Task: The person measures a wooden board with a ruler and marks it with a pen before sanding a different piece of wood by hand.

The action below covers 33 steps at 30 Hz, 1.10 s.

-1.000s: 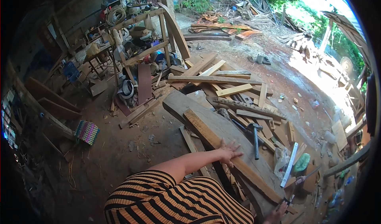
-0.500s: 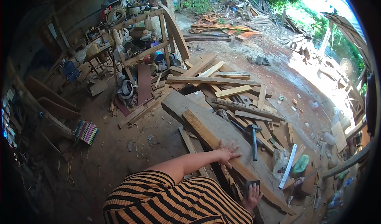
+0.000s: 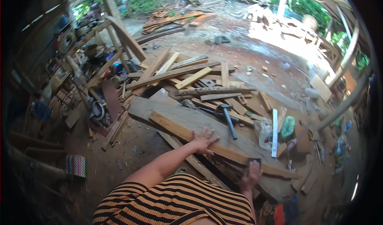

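Note:
A long wooden plank (image 3: 175, 128) lies on a thick, weathered timber slab (image 3: 147, 108). My left hand (image 3: 205, 141) rests on the plank near its middle, palm down with fingers spread. Near the plank's right end, my right hand (image 3: 252, 175) presses a small dark rectangle, which looks like sandpaper (image 3: 255, 160), against the wood; its fingers cover part of it. Beyond the plank a hammer (image 3: 229, 121) lies on the slab, its head pointing away from me. A white ruler-like strip (image 3: 274, 133) lies to the right.
Behind the slab is a heap of loose boards (image 3: 193, 78). A clear plastic bag (image 3: 263, 133) and a green plastic bag (image 3: 287, 127) lie to the right. A wooden frame (image 3: 107, 67) stands at back left, and a woven basket (image 3: 76, 166) sits on the ground at left.
The view has swung to the right, shifting the scene leftward. My right hand has slid with the dark piece along the plank. My left hand stays spread on the plank.

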Each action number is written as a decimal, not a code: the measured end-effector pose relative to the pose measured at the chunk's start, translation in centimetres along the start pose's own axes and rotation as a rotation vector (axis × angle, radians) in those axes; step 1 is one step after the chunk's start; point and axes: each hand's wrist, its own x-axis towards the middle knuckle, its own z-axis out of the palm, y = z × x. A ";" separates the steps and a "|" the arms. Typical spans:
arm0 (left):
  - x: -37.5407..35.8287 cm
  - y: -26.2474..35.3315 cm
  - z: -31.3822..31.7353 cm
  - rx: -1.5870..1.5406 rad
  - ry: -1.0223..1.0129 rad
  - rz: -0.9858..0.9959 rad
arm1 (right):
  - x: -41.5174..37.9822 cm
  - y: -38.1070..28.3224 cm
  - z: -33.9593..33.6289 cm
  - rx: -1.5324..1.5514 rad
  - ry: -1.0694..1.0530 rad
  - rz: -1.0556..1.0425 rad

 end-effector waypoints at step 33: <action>0.7 0.3 0.5 0.071 0.014 -0.026 | -1.8 7.5 -4.8 -0.069 -0.077 -0.075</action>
